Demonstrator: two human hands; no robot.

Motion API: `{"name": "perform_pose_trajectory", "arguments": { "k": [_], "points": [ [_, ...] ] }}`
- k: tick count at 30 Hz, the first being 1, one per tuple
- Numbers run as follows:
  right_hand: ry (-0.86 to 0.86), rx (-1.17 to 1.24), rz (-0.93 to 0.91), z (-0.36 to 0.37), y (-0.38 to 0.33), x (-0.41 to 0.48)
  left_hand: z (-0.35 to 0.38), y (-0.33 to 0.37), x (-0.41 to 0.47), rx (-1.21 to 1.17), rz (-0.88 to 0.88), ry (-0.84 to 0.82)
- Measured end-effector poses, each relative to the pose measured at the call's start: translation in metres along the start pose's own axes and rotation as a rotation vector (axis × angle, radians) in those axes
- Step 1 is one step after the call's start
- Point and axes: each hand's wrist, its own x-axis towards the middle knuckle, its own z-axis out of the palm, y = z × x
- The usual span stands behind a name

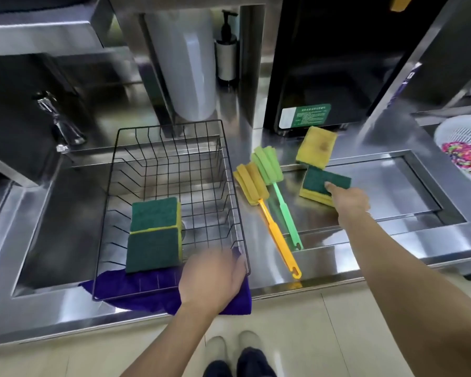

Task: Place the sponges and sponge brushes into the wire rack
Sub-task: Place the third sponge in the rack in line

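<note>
A black wire rack (234, 170) sits over the sink and holds two green-and-yellow sponges (154, 232) side by side. My left hand (212, 276) grips the rack's near right corner. On the steel counter to the right lie a yellow sponge brush (267, 216) and a green sponge brush (278, 194), handles toward me. Farther right, my right hand (348, 200) closes on a green-topped sponge (317, 182). Behind it lies a yellow sponge (316, 146).
A purple cloth (136, 288) lies under the rack's near edge. A tap (57, 123) stands at the left, a soap pump bottle (226, 50) at the back, and a white colander (465, 151) with colourful contents at the far right.
</note>
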Motion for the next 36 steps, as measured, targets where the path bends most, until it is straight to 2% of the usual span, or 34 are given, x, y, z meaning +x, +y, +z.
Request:
{"name": "perform_pose_trajectory", "arguments": {
  "k": [7,11,16,19,23,27,29,33,36],
  "points": [
    [-0.079,0.369,-0.022,-0.005,-0.007,0.005,-0.004,0.000,0.000,0.007,-0.007,-0.028],
    [-0.128,0.336,-0.100,-0.005,-0.016,0.000,-0.005,0.001,0.001,-0.007,-0.023,-0.024],
    [-0.331,0.304,0.003,-0.001,-0.008,-0.006,-0.006,0.001,0.000,-0.007,-0.047,-0.026],
    [-0.321,0.291,0.034,0.000,-0.009,-0.012,-0.006,0.001,0.000,-0.016,-0.053,-0.023],
    [-0.295,0.514,-0.030,0.000,-0.020,-0.020,-0.006,0.001,0.001,-0.021,-0.043,-0.025],
    [-0.067,0.791,-0.223,-0.003,-0.035,-0.039,-0.006,0.000,0.000,-0.025,-0.052,-0.029],
    [-0.012,0.900,-0.293,-0.008,-0.045,-0.051,-0.007,0.000,0.000,-0.031,-0.060,-0.037],
    [-0.040,1.039,-0.338,-0.007,-0.069,-0.072,-0.011,-0.003,0.000,-0.061,-0.070,0.018],
    [-0.144,1.060,-0.294,0.008,-0.083,-0.089,-0.013,-0.015,-0.002,-0.050,-0.106,0.100]
  ]
}}
